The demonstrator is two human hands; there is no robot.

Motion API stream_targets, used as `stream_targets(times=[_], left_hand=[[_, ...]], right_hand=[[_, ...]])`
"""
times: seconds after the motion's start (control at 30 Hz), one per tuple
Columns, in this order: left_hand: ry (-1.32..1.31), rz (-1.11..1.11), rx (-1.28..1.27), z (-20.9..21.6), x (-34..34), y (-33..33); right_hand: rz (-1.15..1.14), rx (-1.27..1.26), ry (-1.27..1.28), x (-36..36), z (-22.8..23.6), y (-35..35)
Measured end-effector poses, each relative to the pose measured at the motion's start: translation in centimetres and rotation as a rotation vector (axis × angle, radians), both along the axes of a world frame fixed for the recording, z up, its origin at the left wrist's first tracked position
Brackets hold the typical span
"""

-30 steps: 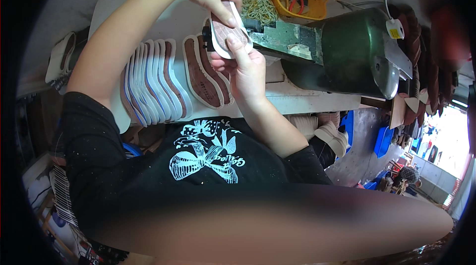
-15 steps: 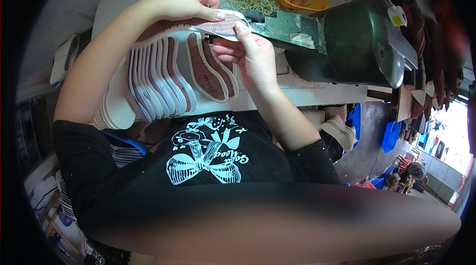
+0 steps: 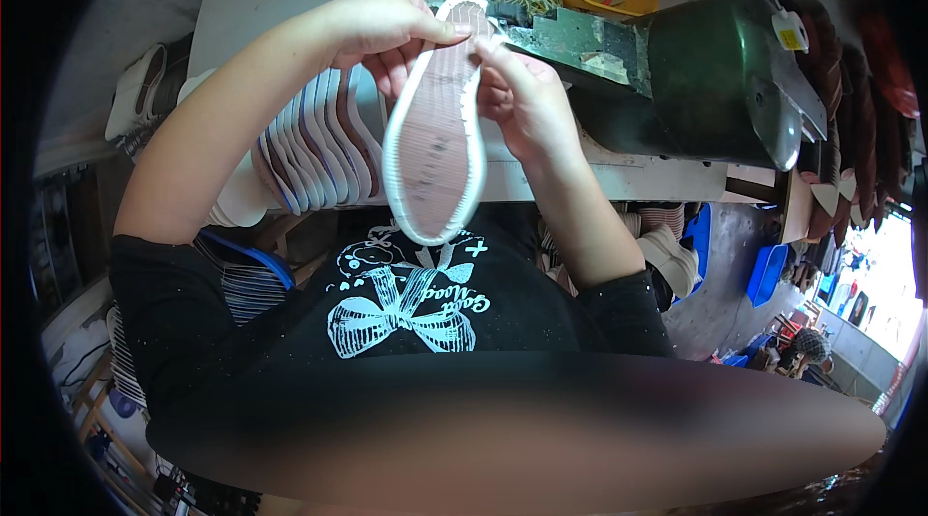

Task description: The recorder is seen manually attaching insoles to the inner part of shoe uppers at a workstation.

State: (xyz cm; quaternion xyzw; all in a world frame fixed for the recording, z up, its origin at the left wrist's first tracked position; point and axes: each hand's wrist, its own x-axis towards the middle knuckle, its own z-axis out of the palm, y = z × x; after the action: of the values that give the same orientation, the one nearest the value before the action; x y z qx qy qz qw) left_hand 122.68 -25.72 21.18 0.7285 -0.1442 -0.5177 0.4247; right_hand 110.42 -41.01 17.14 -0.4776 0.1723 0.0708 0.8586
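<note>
Brown and white, the shoe sole [image 3: 435, 149] hangs between the left hand [image 3: 391, 28] and the right hand [image 3: 532, 102], both half closed and pinching its narrow upper end, its wide end free below.

Beyond your white surface's [image 3: 271, 4] far left edge: plain grey wall [image 3: 169, 9]. Right of the surface you have grey floor [image 3: 720, 289], a blue bin [image 3: 767, 274] on it. Farther right of the surface, a glare-white opening [image 3: 887, 260] over a low pale wall [image 3: 855, 342]; door or window, indeterminate.
</note>
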Motion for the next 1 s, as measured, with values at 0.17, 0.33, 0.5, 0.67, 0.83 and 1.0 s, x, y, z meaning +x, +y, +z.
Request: stream_targets(times=[0.17,0.33,0.5,0.67,0.83,1.0], left_hand=[[0.065,-0.037,0.055,0.4,0.4,-0.6],[-0.171,-0.111,0.056,-0.6,2.6,-1.5],[-0.356,-0.066,0.165,-2.0,5.6,-2.3],[-0.434,0.151,0.021,-2.6,6.2,0.2],[-0.2,0.557,-0.197,-3.0,2.6,12.0],[-0.965,0.5,0.287,-8.4,-4.9,14.9]], right_hand=[[0.347,-0.162,0.023,-3.5,2.1,-1.9],[0.185,-0.031,0.046,-4.1,1.1,-2.8],[0.05,0.014,-0.02,-1.2,-0.2,0.2],[0.297,-0.258,-0.19,-1.2,0.5,5.4],[0.479,-0.755,-0.152,-3.4,-2.5,4.3],[0.203,-1.617,-0.531,-4.1,-6.5,4.4]])
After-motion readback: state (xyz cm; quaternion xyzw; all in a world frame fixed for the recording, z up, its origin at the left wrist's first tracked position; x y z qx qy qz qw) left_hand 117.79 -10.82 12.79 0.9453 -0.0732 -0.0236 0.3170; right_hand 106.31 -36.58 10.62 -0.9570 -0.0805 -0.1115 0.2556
